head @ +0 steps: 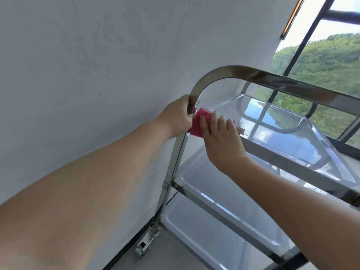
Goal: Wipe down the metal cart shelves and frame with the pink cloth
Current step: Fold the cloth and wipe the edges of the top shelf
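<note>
- Our left hand sat left of centre in the picture, its fingers curled round the cart frame just below where the upright bends into the top bar.
- The pink cloth lay bunched right beside that hand, at the centre of the picture, against the inner side of the upright and at the near left corner of the top shelf.
- Our right hand lay over the cloth, back of the hand toward us, its fingers fairly straight and close together, pressing the cloth down rather than pinching it; pink showed on both sides of the fingers.
- The two hands nearly touched, with only the cloth between them.
- Below the top shelf we saw the middle shelf and the bottom shelf, both shiny.
- A caster wheel stood under the upright at the lower centre, on the grey floor.
- A plain wall filled the left of the picture.
- A dark-framed window at the upper right showed green hills.
</note>
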A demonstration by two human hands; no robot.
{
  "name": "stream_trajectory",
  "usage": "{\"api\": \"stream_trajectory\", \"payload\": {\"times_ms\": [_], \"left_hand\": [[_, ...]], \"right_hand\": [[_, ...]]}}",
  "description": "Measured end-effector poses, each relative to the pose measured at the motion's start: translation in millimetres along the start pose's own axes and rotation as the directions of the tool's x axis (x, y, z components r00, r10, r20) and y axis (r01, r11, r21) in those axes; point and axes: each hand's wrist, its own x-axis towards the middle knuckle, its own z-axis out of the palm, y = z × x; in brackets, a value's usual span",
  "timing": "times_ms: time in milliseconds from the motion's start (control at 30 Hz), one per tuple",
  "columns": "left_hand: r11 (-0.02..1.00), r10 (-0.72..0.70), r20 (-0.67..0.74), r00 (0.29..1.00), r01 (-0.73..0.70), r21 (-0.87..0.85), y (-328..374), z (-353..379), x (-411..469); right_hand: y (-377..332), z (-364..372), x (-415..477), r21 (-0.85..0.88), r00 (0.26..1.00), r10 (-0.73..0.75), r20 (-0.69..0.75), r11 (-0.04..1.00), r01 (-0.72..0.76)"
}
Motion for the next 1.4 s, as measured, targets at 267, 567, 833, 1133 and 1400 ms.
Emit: {"api": "stream_trajectory", "payload": {"times_ms": [267,567,833,1133,1400], "left_hand": [[0.974,0.031,0.024,0.999,-0.036,0.225,17.6,-33.9,-28.6],[0.966,-0.002,0.312,0.95,-0.078,0.245,144.0,-153.8,-35.5],[0.979,-0.106,0.404,0.909,0.023,0.205,290.3,-253.8,41.6],[0.997,0.02,0.463,0.886,-0.054,0.058,401.3,-197.1,85.5],[0.998,0.027,0.409,0.912,-0.046,0.037,491.3,-69.4,101.1]], "right_hand": [[19.7,-13.7,-8.1,0.483,0.993,-0.042,-0.108,0.871,0.089],[102.7,-168.3,-8.8,0.962,0.983,-0.138,0.125,0.259,-0.086],[256.8,-277.5,21.9,0.991,0.953,-0.272,0.131,0.024,-0.129],[384.1,-264.1,-45.3,0.975,0.977,0.006,0.215,0.055,-0.215],[518.3,-180.9,-129.7,0.956,0.958,0.122,0.258,0.107,-0.272]]}}
